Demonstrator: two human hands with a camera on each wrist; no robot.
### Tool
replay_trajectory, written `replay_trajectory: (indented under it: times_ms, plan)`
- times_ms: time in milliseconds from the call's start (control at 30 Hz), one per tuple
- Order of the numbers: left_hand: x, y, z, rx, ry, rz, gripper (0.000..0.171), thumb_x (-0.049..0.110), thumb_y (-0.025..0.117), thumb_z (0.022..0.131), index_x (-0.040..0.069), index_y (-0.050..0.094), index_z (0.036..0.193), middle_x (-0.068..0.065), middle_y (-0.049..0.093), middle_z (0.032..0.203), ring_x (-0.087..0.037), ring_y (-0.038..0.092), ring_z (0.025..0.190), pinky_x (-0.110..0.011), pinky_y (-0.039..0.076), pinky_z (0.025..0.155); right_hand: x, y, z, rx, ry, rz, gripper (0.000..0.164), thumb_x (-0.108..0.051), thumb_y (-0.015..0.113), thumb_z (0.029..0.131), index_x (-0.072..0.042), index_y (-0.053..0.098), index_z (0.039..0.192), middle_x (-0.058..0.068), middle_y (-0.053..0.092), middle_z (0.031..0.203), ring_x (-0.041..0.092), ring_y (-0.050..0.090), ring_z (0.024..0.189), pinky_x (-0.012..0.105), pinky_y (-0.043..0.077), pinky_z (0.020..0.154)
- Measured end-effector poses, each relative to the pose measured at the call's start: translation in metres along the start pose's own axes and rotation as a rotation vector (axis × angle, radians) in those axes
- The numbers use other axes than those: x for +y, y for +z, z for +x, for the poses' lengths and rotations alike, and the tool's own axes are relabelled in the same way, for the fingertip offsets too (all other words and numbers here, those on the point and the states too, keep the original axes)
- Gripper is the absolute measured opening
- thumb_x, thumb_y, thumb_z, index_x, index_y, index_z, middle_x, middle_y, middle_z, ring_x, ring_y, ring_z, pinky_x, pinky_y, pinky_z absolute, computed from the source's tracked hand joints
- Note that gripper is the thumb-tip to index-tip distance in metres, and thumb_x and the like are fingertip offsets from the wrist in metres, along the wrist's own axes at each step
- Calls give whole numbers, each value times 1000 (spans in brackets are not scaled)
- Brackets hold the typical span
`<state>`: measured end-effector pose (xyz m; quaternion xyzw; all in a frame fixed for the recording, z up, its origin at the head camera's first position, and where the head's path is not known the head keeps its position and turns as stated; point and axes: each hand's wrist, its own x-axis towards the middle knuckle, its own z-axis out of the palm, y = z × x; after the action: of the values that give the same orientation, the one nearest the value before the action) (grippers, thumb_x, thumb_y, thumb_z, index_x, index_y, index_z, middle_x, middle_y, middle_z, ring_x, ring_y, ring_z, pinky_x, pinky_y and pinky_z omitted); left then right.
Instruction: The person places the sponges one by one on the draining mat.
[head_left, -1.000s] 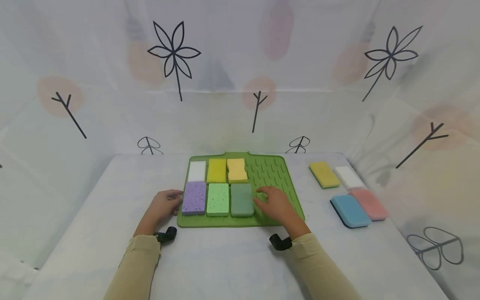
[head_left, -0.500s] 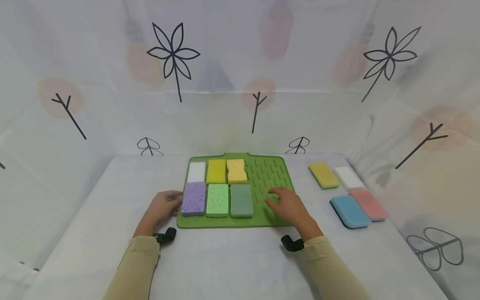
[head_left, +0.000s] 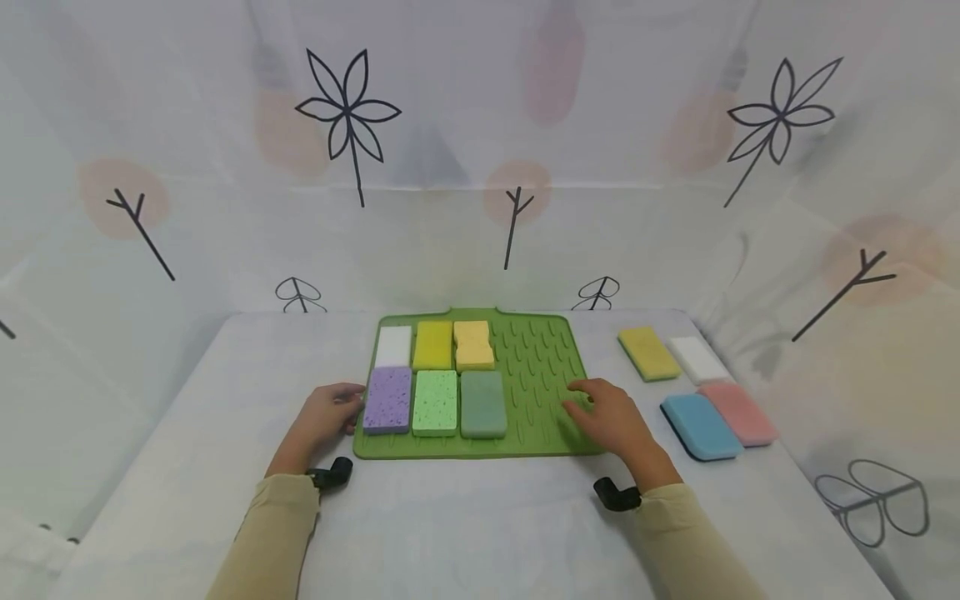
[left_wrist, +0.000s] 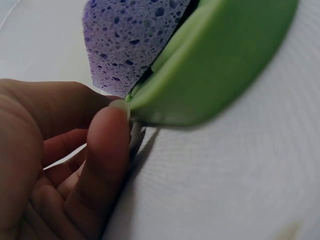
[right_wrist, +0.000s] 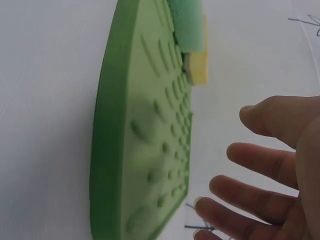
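Note:
A ridged green silicone mat (head_left: 536, 417) lies on the table with sponges in two rows on its left and middle. The back row has a white sponge (head_left: 394, 346), a yellow one (head_left: 433, 345) and a notched pale-yellow one (head_left: 473, 345). In front are a purple sponge (head_left: 387, 401), a speckled light-green one (head_left: 435, 403) and a grey-green one (head_left: 483, 404). My left hand (head_left: 328, 414) pinches the mat's left edge, thumb tip (left_wrist: 110, 130) beside the purple sponge. Over the mat's right part, my right hand (head_left: 611, 417) holds nothing, its fingers (right_wrist: 250, 200) spread.
Right of the mat, on the white table cover (head_left: 450, 533), lie a yellow sponge with a green underside (head_left: 648, 352), a white sponge (head_left: 697, 358), a pink one (head_left: 738, 412) and a blue one (head_left: 700, 425). A patterned cloth (head_left: 420, 242) hangs behind and at the sides.
My right hand has moved right, from beside the grey-green sponge to over the mat's right part. The left hand stays at the mat's left edge; the sponges keep their places.

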<state>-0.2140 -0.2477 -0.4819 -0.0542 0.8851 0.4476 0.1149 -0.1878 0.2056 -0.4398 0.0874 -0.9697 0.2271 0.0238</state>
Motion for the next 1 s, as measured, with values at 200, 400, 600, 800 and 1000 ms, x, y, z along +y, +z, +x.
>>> replay_trajectory:
  times_ms: [200,400,600,800,1000]
  plan:
    - [-1,-1,1,-1,5,4,48,22,56,93,6,52,138,-12,65,109,-14,64,72,-26,51,71,17,-7,-4,28,9,-15,42,-35,58,94,-9,62,127,20,60,129,39,62,108,53,52,84]
    - [-2,0,2,6,16,7,47,21,56,93,5,53,137,-9,67,97,-14,63,68,-26,50,69,35,-15,-7,32,22,-35,43,-34,56,95,-6,60,128,22,59,130,41,61,109,55,51,85]
    - [-3,0,3,0,19,-4,48,21,56,92,5,52,137,-9,67,98,-14,63,68,-26,51,69,51,-22,-12,66,20,-66,42,-32,57,95,-4,62,125,24,61,126,45,56,115,58,48,90]
    - [-2,0,2,3,20,-20,47,20,56,92,4,53,137,-12,67,104,-15,64,69,-28,53,68,67,-30,-17,72,30,-96,42,-31,57,94,-1,61,124,26,60,125,46,54,116,59,46,92]
    - [-3,0,2,3,20,-20,47,20,57,93,4,53,137,-12,66,108,-15,64,71,-27,53,68,83,-37,-20,73,49,-124,42,-31,58,93,-2,61,123,29,57,125,48,55,111,60,46,88]
